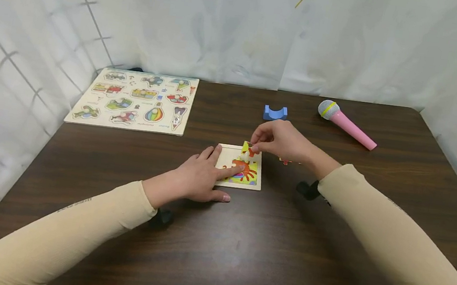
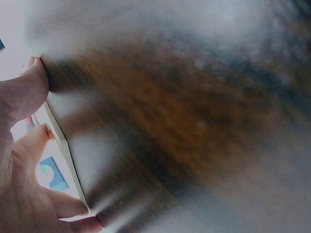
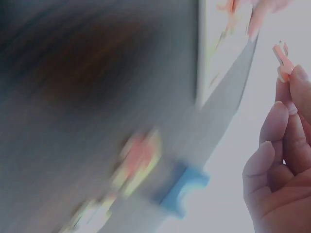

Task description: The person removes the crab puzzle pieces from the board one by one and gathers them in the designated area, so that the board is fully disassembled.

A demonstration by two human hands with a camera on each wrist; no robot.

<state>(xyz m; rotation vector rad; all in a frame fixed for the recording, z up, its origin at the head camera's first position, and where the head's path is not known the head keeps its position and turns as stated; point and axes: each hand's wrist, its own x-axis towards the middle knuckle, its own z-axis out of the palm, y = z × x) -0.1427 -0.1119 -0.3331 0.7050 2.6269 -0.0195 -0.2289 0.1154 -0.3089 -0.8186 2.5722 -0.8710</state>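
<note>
A small wooden puzzle board (image 1: 258,185) lies mid-table, its lower part covered by a colourful picture with an orange figure. My left hand (image 1: 202,174) rests on the board's left side with fingers spread; the index finger touches the picture. Above the board's upper right, my right hand (image 1: 282,142) pinches a yellow and red puzzle piece (image 1: 246,148) between thumb and fingertips. In the right wrist view the same piece (image 3: 283,63) stands tilted at the fingertips. Two loose pieces lie on the table near the right hand, one a blurred red and yellow puzzle piece (image 3: 138,158).
A large vehicle peg puzzle (image 1: 134,101) lies at the back left. A blue arch block (image 1: 275,114) stands behind the right hand. A pink toy microphone (image 1: 349,125) lies at the back right of the dark wooden table (image 1: 229,268). Pale curtains hang behind.
</note>
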